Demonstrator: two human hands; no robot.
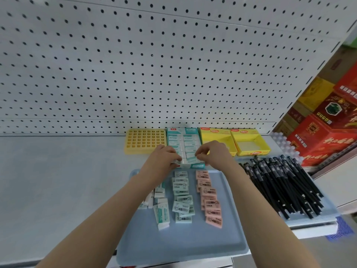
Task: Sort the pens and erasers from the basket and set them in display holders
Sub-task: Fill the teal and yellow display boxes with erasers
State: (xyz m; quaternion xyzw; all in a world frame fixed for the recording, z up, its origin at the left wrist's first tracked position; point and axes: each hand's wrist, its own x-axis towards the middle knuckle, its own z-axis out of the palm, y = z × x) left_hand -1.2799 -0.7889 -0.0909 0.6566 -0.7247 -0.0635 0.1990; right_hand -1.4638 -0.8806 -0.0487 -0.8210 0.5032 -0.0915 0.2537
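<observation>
Below both wrists lies a pale blue plastic tray (pixel 173 246) carrying 3 rows of loose erasers: white-and-teal erasers (pixel 162 211), mint 4B erasers (pixel 182 198), pink 4B erasers (pixel 209 198). The left hand (pixel 164 157) and right hand (pixel 212 153), fingers curled, pinch the front-row sleeved erasers (pixel 190 161) inside a teal cardboard display box (pixel 197 166). Right of the right hand sprawls a heap of black pens (pixel 280 182); beyond the left hand sits a yellow plastic holed pen holder (pixel 144 141)

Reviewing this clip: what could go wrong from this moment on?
1. The teal-and-white cardboard eraser box looks nearly full. With the left hand and right hand pinching white teal-sleeved erasers at its front row, neighbours might pop out.
2. The loose black pens heaped at the right edge of the pale blue plastic tray may roll off.
</observation>
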